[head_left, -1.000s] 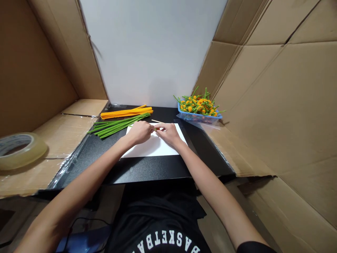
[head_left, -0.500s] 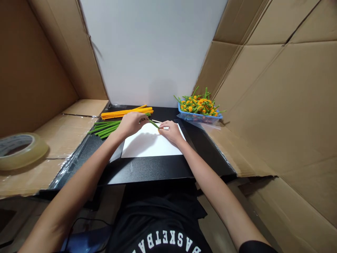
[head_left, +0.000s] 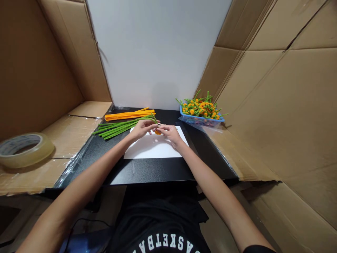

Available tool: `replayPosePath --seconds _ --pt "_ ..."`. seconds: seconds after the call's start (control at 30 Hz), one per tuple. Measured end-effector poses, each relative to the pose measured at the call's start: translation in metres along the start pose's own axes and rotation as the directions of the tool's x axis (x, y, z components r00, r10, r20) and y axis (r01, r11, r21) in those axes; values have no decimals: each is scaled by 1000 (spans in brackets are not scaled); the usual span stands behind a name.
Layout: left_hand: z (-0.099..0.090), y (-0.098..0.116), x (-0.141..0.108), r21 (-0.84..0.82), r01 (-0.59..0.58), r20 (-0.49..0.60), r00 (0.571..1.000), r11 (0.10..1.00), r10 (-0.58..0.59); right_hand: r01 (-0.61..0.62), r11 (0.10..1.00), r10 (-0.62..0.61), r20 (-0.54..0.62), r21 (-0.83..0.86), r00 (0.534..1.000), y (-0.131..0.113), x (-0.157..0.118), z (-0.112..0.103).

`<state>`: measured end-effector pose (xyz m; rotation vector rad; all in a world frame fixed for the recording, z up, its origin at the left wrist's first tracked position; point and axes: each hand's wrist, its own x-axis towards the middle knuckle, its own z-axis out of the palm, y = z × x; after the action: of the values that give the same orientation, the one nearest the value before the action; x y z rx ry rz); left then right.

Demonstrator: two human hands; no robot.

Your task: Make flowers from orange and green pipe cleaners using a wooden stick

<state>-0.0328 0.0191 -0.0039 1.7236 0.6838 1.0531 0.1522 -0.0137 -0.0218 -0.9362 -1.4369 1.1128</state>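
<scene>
Over the white sheet (head_left: 150, 149) my two hands meet, fingertips almost touching. Pinched in my left hand (head_left: 143, 129) is a green pipe cleaner (head_left: 154, 118), whose bent length sticks up past the fingers. My right hand (head_left: 170, 134) is closed on a small orange pipe-cleaner flower (head_left: 157, 132), which shows just below the fingertips. The fingers hide how the green and orange parts join. To the left of my left hand lies a bundle of green pipe cleaners (head_left: 112, 129).
Orange pipe cleaners (head_left: 126, 115) lie behind the green ones. A blue basket (head_left: 201, 119) at the back right holds many orange flowers with green stems (head_left: 202, 107). A roll of clear tape (head_left: 34, 151) rests on cardboard at left. Cardboard walls (head_left: 276, 105) flank the black table (head_left: 155, 172).
My left hand has come down and right, from the upper end of the green pipe cleaner to beside my right hand. The green stem now bends upward behind the fingers.
</scene>
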Motion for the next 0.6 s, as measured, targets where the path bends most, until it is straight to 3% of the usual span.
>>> replayPosePath --seconds 0.2,0.37,0.43,0.5,0.6 --pt "1 8 -2 138 -102 -69 991 985 112 122 979 -115 53 -164 992 5 -1 2" --pt "-5 13 -1 30 -148 -98 984 989 150 116 950 -124 -8 -289 992 5 -4 5" --pt "-4 9 0 -4 -94 -124 988 996 93 116 962 -136 -65 -247 989 5 -3 4" --pt "-1 1 -1 -5 36 -141 989 999 -37 125 969 -153 -125 -212 980 5 -1 2" --pt "9 -13 -4 -105 196 -34 979 975 -200 153 970 -188 -186 -188 964 6 3 -3"
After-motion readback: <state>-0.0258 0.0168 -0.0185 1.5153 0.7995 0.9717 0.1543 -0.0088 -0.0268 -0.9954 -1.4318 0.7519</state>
